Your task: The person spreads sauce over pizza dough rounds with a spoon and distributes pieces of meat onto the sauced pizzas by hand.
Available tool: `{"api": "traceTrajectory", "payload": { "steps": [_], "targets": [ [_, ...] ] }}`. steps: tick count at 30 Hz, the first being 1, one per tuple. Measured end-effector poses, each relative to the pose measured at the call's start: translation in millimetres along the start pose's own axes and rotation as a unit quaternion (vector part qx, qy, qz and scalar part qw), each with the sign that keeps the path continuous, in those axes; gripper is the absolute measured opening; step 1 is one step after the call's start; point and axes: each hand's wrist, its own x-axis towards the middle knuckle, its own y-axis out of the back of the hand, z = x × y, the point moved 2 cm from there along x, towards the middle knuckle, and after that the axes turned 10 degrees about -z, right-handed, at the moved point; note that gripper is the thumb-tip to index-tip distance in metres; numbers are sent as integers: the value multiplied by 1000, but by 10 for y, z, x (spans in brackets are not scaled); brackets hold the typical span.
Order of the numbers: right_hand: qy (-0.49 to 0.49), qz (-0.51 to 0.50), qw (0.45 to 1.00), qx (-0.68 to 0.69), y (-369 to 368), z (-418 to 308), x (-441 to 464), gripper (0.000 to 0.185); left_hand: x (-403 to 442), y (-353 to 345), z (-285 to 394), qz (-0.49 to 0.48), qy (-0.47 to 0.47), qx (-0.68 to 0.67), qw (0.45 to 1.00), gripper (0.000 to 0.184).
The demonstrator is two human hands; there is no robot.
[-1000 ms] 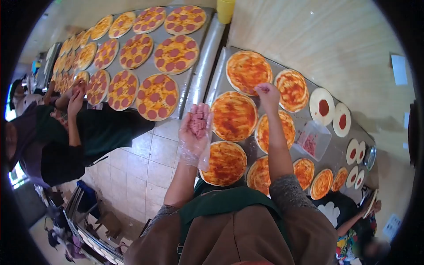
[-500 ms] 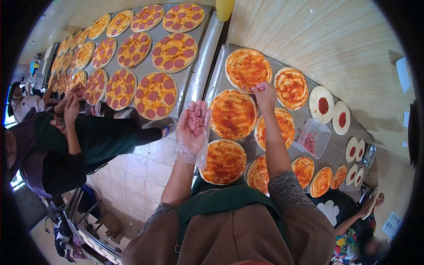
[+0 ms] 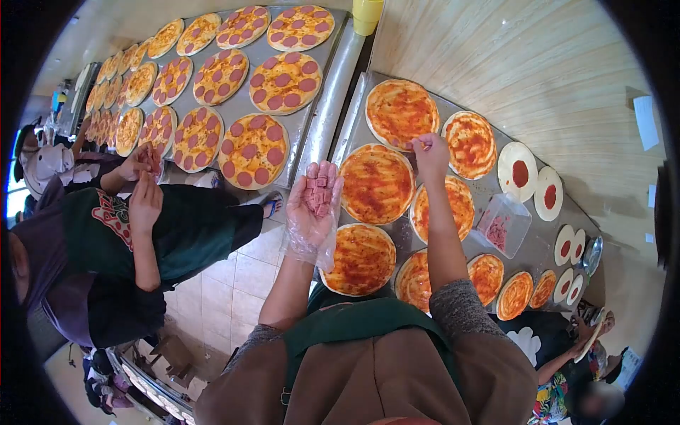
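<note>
My left hand (image 3: pixel 309 212), in a clear plastic glove, is cupped palm up around a pile of pink meat cubes (image 3: pixel 318 196). It is beside a sauced pizza base (image 3: pixel 377 184) on the metal table. My right hand (image 3: pixel 431 154) is pinched over the lower right edge of the top sauced base (image 3: pixel 401 113); what its fingertips hold is too small to name. Another sauced base (image 3: pixel 469 145) lies right of it, and one (image 3: pixel 459 207) is partly under my right forearm. A clear plastic tub (image 3: pixel 516 225) with pink meat bits stands further right.
On the left metal table (image 3: pixel 301 145) are several pizzas with round meat slices. A co-worker (image 3: pixel 163 219) stands beside it, hands raised. Pale dough rounds (image 3: pixel 516 171) with red sauce spots lie at the right. Another person's arm (image 3: pixel 559 365) holds a dough round. A yellow container (image 3: pixel 367 15) stands at the top.
The co-worker on the left has moved closer, toward the right. My left hand stays cupped around the cubes, and my right hand stays pinched near the top base with only slight movement.
</note>
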Motion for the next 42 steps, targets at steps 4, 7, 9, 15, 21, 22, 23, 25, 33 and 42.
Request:
{"api": "traceTrajectory", "payload": {
  "steps": [4,7,9,15,21,22,23,25,33,42],
  "targets": [
    [-22,15,991,131,58,116,-8,13,-24,-35,-10,16,-5,-2,1000,31],
    [-14,-24,997,68,64,148,-18,12,-32,-22,-13,20,-7,1,1000,31],
    [3,-44,999,3,15,97,-22,14,-40,-20,-30,6,-4,-8,1000,31],
    [-6,-45,998,-37,-96,44,29,20,-79,-32,-48,15,-8,-2,1000,31],
    [-4,-52,997,-59,-65,-60,23,21,-98,-88,-60,17,-6,3,1000,29],
    [-2,-49,997,-59,-55,-78,22,21,-100,-96,-62,14,-5,2,1000,29],
    [1,-45,997,-59,-56,-69,27,21,-100,-103,-65,12,-4,1,1000,29],
    [27,-28,998,-58,-52,-44,17,20,-107,-109,-83,7,-4,-1,1000,29],
    [30,-84,964,250,-4,708,149,19,-117,-125,-94,5,-11,9,1000,31],
    [-101,-179,884,420,369,318,-46,39,-93,-152,-116,-11,-7,-23,1000,32]
  ]
}}
